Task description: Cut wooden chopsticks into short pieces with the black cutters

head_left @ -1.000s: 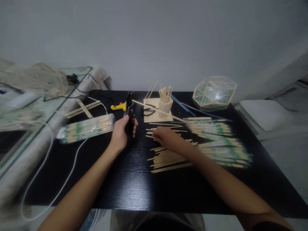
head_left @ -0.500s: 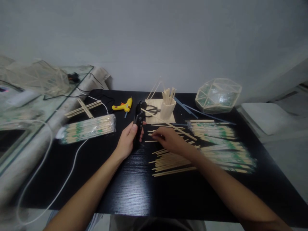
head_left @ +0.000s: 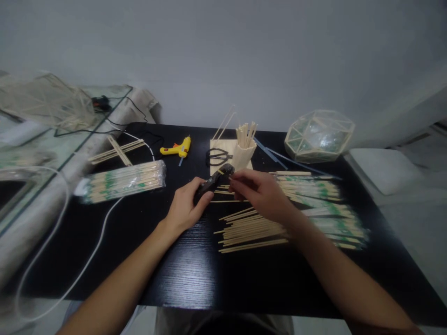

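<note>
My left hand is wrapped around a black hand tool that looks like a cutter, its head tilted up to the right. At that head shows the pale end of a thin wooden stick. My right hand is closed in a pinch beside the tool's head, on the stick; most of the stick is hidden behind it. Loose wooden sticks lie spread on the table below my right hand. Just beyond the tool, black-handled scissors rest on a pale wooden board.
A wooden holder full of sticks stands on the board. To the left are a yellow glue gun, a bagged stick bundle and a white cable. More stick packs and a faceted stick frame are at right.
My left hand has tipped the black tool from upright toward the right and lowered its head. My right hand has moved right and slightly up, now against the tool's head.
</note>
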A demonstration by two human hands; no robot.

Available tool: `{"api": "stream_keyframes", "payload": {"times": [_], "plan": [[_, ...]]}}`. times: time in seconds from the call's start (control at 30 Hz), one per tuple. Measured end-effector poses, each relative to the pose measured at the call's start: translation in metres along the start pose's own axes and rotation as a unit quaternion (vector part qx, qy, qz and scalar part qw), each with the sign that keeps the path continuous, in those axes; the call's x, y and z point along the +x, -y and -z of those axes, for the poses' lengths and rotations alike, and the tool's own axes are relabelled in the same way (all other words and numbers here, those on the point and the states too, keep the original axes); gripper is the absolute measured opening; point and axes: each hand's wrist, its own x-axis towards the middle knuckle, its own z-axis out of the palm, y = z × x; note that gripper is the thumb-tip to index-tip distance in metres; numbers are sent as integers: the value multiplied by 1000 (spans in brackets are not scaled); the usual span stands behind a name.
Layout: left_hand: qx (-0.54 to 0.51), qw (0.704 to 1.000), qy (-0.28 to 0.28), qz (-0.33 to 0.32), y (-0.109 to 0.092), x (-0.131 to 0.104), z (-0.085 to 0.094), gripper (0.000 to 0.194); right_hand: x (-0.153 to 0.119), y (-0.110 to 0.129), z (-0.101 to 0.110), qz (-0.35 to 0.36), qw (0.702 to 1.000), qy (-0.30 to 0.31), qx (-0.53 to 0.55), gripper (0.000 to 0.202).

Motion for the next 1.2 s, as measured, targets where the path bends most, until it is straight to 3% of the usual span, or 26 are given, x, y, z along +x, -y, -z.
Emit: {"api": "stream_keyframes", "payload": {"times": [0.17,0.4,0.87,1.2], "plan": [[18,1000,-5,-5,-1,-2,0,32,-4,-5,-16,89,987,-82,-110,11],[22,1000,1,-4,-4,-4,-1,33,-7,-8,-18,158,966,-119,-168,12],[-4,1000,24,-4,-1,-4,-1,31,-7,1,-12,77,989,-69,-107,24],[-14,999,27,-31,0,-3,1,35,-4,11,-5,38,999,26,-10,46]]}}
